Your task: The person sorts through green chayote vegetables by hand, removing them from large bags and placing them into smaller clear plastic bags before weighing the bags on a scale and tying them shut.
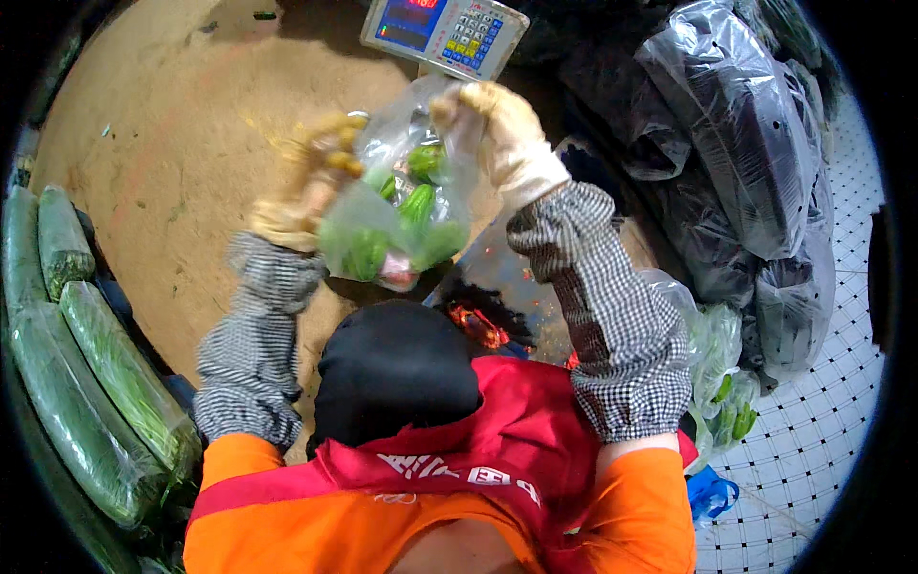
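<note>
A clear plastic bag (397,215) hangs in front of me with several green, ridged vegetables (417,206) inside. Their exact kind is unclear, and something pinkish shows low in the bag. My right hand (497,134), in a pale work glove, is closed on the bag's upper right edge. On the bag's left side is my left hand (311,187), in a yellow-fingered glove. Motion smears its fingers, so whether they grip the plastic cannot be made out. Just beyond the bag stands a digital scale's display and keypad (445,33).
Long plastic-wrapped bundles of green produce (91,411) line the left. Dark plastic-wrapped packs (736,124) are piled at the right. Smaller bags of green vegetables (722,383) and a blue bag (712,495) lie by the tiled floor (803,421). A brown surface (182,124) extends behind my left hand.
</note>
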{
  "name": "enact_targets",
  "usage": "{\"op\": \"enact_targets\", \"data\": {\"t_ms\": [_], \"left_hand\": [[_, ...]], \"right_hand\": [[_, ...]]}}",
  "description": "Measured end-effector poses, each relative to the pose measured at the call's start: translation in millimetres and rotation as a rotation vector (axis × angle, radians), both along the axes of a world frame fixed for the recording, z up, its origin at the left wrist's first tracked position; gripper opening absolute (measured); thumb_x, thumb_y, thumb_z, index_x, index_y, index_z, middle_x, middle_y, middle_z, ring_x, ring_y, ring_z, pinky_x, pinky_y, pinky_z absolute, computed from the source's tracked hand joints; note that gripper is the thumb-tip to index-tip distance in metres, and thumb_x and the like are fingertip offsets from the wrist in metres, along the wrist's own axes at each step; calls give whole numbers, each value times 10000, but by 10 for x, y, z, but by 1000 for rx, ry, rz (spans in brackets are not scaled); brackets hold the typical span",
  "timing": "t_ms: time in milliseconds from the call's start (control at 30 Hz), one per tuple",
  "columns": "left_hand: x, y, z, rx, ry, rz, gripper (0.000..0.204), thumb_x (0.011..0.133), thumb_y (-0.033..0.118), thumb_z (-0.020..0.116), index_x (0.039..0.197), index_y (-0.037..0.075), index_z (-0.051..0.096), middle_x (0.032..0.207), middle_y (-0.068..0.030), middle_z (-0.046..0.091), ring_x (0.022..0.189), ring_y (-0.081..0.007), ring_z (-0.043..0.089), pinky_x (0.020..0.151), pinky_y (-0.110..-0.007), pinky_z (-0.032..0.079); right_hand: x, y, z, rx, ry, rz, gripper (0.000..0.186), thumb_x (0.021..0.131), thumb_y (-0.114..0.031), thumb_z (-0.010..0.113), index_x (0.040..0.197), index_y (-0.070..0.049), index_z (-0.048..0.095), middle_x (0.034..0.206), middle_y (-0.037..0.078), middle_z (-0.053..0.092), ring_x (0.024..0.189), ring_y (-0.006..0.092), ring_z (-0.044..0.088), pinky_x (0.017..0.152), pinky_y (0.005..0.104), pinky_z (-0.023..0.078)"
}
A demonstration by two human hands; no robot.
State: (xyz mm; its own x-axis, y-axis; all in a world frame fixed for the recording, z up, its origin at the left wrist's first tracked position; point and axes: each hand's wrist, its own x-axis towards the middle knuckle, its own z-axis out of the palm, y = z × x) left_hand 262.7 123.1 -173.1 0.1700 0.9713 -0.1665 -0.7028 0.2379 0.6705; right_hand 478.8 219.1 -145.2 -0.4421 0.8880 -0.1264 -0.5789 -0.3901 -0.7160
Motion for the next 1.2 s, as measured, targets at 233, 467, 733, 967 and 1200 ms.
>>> {"op": "enact_targets", "data": {"t_ms": [233,467,733,967,1200], "left_hand": [[1,-282,1558,149,124,182,592,875,218,523,1294,-108,260,590,46,349,478,-15,297,411,-173,257],[10,-911,1374,-13,157,245,606,853,162,517,1337,-62,229,586,46,358,421,-15,272,370,-159,245],[288,-1098,1324,-136,195,-21,700,750,108,573,1362,8,249,525,21,389,375,-41,313,363,-183,283],[260,-1002,977,-141,160,147,664,781,166,595,1338,-18,284,642,-31,508,445,-74,428,457,-217,424],[208,-1052,826,-97,300,242,660,802,185,583,1330,-53,266,723,-43,551,588,-102,539,628,-247,507]], "right_hand": [[-57,480,669,241,55,109,195,827,-129,555,951,14,599,860,114,624,733,201,592,640,336,498],[140,537,315,312,179,-9,235,844,-60,533,1055,39,569,1021,147,610,937,265,595,833,412,501],[976,260,285,240,-155,-204,248,858,-64,480,1047,86,537,1034,194,597,885,290,611,772,403,518],[972,156,-40,170,-628,-215,210,811,-79,587,975,52,586,896,116,637,781,183,623,721,278,512],[834,46,-276,264,-889,-83,192,789,-106,592,962,-23,602,870,43,627,787,127,568,712,255,464]]}}
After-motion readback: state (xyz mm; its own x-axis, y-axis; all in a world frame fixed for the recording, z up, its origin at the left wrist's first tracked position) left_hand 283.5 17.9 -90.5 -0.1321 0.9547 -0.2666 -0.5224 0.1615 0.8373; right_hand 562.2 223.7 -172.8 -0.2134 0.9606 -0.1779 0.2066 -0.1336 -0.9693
